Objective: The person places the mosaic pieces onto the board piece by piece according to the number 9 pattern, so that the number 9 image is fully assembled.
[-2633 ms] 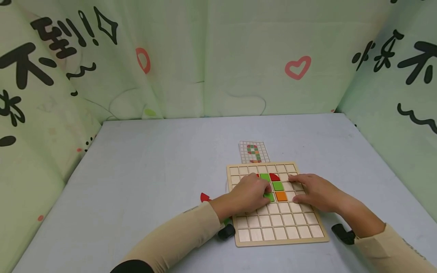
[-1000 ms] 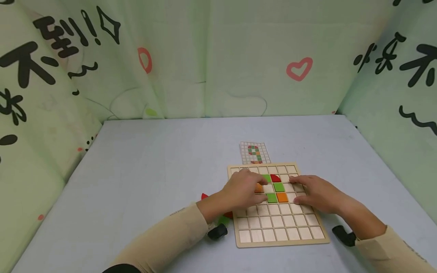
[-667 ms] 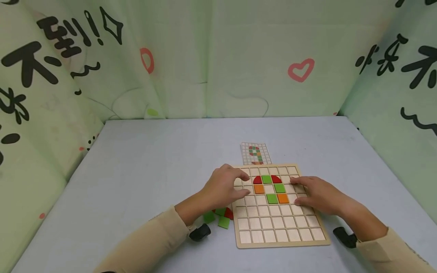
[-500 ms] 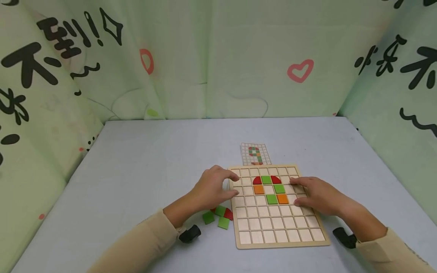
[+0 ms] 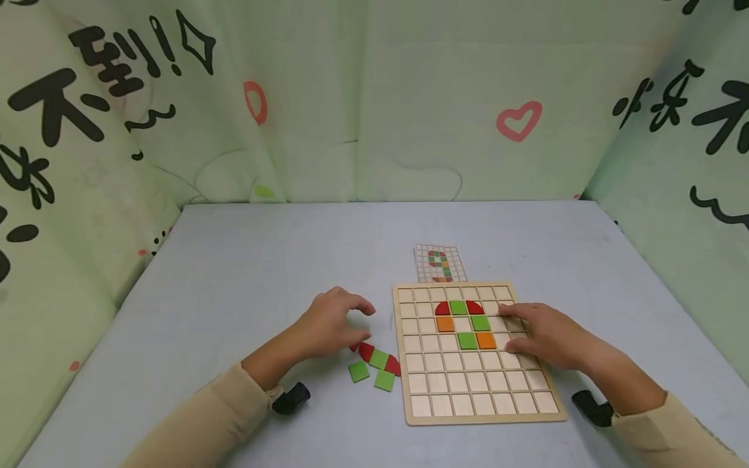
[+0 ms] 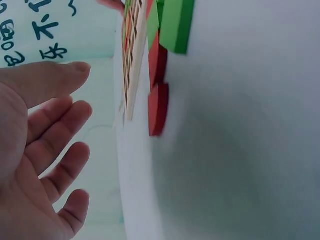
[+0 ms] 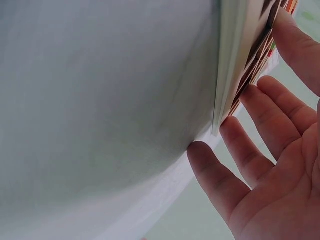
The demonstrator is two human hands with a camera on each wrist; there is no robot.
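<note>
My left hand (image 5: 328,325) hovers left of the wooden grid board (image 5: 468,383), thumb and fingers parted with nothing between them. Just right of its thumb lies a loose cluster of coloured tiles: a green square tile (image 5: 359,372), another green tile (image 5: 384,380) and red curved tiles (image 5: 366,351). In the left wrist view a red tile (image 6: 158,110) sits below the level of the fingers. My right hand (image 5: 544,331) rests on the board's right side, its fingertips (image 7: 232,125) at the wooden edge. Set in the board are red, green and orange tiles (image 5: 445,324) in an arch.
Behind the board lies a pattern card (image 5: 441,261) showing a gridded figure in the same colours. A white table (image 5: 263,260) extends around, bounded by green printed curtains (image 5: 421,97) at the back and both sides.
My left hand has let go of an orange tile on the board and moved left, off the board, to beside the loose tiles. The right hand has stayed on the board.
</note>
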